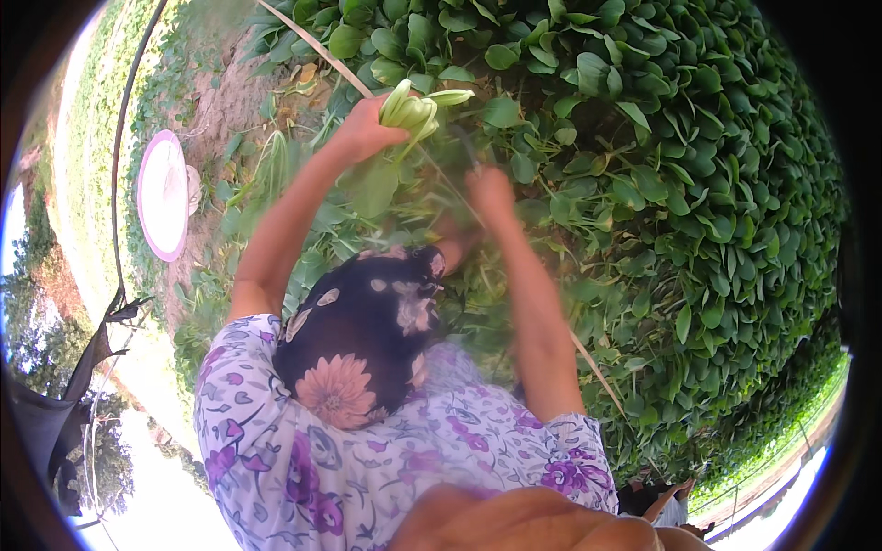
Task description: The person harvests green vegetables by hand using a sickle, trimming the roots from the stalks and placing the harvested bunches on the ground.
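My left hand (pixel 368 131) grips a bunch of leafy greens (pixel 411 113), their pale stem ends pointing up and their leaves hanging below the fist. One stem sticks out to the right. Closed around the handle of a curved blade, likely a sickle (pixel 468 146), my right hand (pixel 490 189) is a little lower and to the right. The blade is blurred and points up towards the bunch, apart from it. Beneath both hands lie cut or flattened leaves (pixel 337 241), and standing leafy greens (pixel 592 76) grow just beyond.
Dense greens (pixel 716 206) fill the right side. A thin pale strip (pixel 320 48) runs diagonally across the bed, passing under my hands. On bare soil (pixel 207 103) at left is a pink-rimmed basin (pixel 180 234). Dark netting (pixel 89 365) hangs lower left. Another person (pixel 665 506) is partly visible lower right.
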The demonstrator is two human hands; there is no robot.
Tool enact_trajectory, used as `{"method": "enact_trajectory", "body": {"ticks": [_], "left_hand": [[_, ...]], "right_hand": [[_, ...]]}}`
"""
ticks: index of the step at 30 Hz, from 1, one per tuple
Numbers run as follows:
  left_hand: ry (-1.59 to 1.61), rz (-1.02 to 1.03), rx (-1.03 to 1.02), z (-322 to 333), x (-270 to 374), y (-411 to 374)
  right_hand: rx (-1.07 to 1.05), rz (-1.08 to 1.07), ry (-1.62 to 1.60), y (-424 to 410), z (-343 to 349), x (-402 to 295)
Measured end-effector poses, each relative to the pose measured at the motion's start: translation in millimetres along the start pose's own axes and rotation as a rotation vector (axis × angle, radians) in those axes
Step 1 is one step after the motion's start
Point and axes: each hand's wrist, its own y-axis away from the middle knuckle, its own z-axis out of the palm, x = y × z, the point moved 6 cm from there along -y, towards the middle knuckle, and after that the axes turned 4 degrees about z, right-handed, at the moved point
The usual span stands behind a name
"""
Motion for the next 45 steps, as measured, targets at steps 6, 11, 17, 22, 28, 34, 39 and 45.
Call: {"method": "enact_trajectory", "body": {"ticks": [6, 11, 17, 22, 28, 34, 39, 45], "left_hand": [[0.297, 0.27, -0.149, 43, 71, 44], [0.247, 0.455, -0.198, 76, 99, 47], [0.531, 0.488, -0.03, 39, 135, 51], [0.497, 0.611, -0.293, 81, 210, 66], [0.542, 0.546, -0.395, 110, 280, 103], [0.53, 0.683, -0.478, 152, 338, 165], [0.583, 0.618, -0.781, 219, 368, 207], [0.114, 0.845, -0.729, 212, 345, 158]], "right_hand": [[0.069, -0.078, -1.147, 72, -108, -68], [0.483, -0.142, -1.027, 117, -177, -83], [0.276, -0.133, -0.734, 162, -206, -106], [0.312, -0.356, -1.045, 198, -220, -156], [0.85, -0.426, -0.908, 281, -253, -118], [1.198, -0.591, -0.692, 359, -264, -140], [1.243, -0.328, -0.61, 449, -294, -77], [1.362, 0.612, -0.207, 610, -260, 113]]}}
